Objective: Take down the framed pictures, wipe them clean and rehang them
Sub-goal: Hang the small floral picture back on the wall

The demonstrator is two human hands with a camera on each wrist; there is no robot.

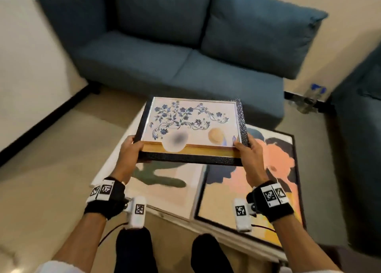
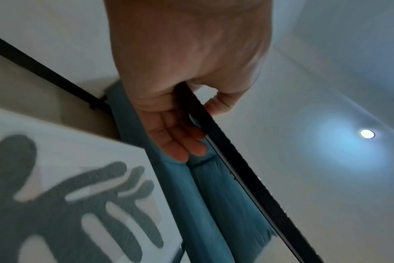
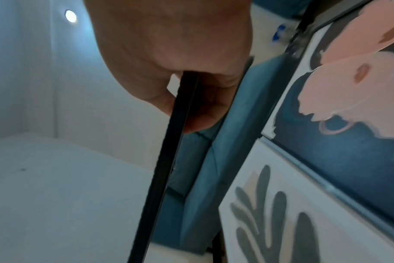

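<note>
You hold the floral picture point(image 1: 192, 126) in both hands at the centre of the head view, face up and nearly level, raised above the low table point(image 1: 165, 213) in the lower middle of the frame. Your left hand point(image 1: 131, 149) grips its lower left corner, thumb on top of the dark frame; in the left wrist view the fingers point(image 2: 180, 142) lie flat beneath the frame's black edge point(image 2: 236, 160), with the thumb curled over the other side. Your right hand point(image 1: 248, 151) grips the lower right corner in the same way; in the right wrist view the thumb and fingers point(image 3: 205, 113) clasp the thin black edge point(image 3: 169, 142) between them.

Two more pictures lie flat on the table under the one you hold. The green leaf picture point(image 1: 165, 182) sits at lower centre, and the pink and blue picture point(image 1: 274, 169) lies just beside it to the right, their edges meeting. Both show again in the wrist views, the leaf print point(image 2: 68, 204) at lower left and the pink one point(image 3: 349, 89) at right.

A blue sofa point(image 1: 175, 45) fills the upper half of the head view. A clear bottle with a blue label point(image 1: 311, 97), blurred, stands on the floor at the right edge.
</note>
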